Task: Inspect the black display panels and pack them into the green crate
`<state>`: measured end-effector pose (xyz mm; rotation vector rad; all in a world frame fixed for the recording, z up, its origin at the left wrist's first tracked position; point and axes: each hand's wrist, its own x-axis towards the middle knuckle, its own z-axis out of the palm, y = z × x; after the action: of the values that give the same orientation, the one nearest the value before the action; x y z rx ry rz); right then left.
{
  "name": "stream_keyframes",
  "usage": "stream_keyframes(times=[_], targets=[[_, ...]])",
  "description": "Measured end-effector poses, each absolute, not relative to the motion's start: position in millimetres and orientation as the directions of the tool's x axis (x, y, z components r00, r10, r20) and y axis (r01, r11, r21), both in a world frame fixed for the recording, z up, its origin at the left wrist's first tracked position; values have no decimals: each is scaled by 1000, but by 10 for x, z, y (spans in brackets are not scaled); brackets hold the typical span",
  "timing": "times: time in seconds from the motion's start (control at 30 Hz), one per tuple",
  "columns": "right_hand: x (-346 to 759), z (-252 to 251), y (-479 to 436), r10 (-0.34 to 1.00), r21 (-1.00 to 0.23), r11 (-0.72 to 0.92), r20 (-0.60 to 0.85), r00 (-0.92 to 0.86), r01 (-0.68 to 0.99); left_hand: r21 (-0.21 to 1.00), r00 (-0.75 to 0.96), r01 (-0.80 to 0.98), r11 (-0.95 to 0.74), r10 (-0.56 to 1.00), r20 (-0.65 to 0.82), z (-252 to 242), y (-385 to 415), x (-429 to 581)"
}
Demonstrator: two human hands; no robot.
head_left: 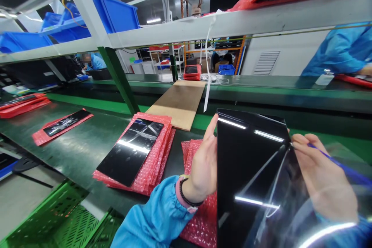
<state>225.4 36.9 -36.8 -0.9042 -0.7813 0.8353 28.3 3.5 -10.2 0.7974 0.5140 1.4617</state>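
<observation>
My left hand [203,162] grips the left edge of a glossy black glass panel [247,170] held upright in front of me. My right hand [322,174] is at the panel's right edge, pinching a clear protective film [290,205] that curls away from the glass. A blue tab or strip [340,164] runs from my right fingers. Under my left hand lies a stack of red bubble-wrap sheets [200,217]. Another black panel [132,149] rests on a second red bubble-wrap stack [157,162] to the left.
A cardboard sheet [180,102] lies beyond on the green belt [87,139]. More panels on red wrap [62,124] sit to the left. A green crate [58,217] is at lower left. Blue bins [116,13] stand on the shelf. A person in blue [340,52] works at right.
</observation>
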Motion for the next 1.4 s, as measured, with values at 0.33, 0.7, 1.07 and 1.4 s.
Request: stream_keyframes(times=[0.33, 0.7, 1.07, 1.4], targets=[[1893, -660, 212, 923, -917, 319, 243, 298, -240, 968, 49, -252, -8, 999, 21, -406, -15, 20], [2608, -1524, 591, 950, -992, 109, 124, 287, 68, 986, -70, -79, 146, 986, -152, -1402, 129, -547], [2607, -1854, 840, 984, -979, -133, -111, 139, 157, 954, -41, 291, 66, 998, -57, -1583, 230, -563], [2495, -1704, 447, 928, -986, 146, 166, 333, 86, 899, -134, 317, 303, 952, -274, -1500, -210, -874]])
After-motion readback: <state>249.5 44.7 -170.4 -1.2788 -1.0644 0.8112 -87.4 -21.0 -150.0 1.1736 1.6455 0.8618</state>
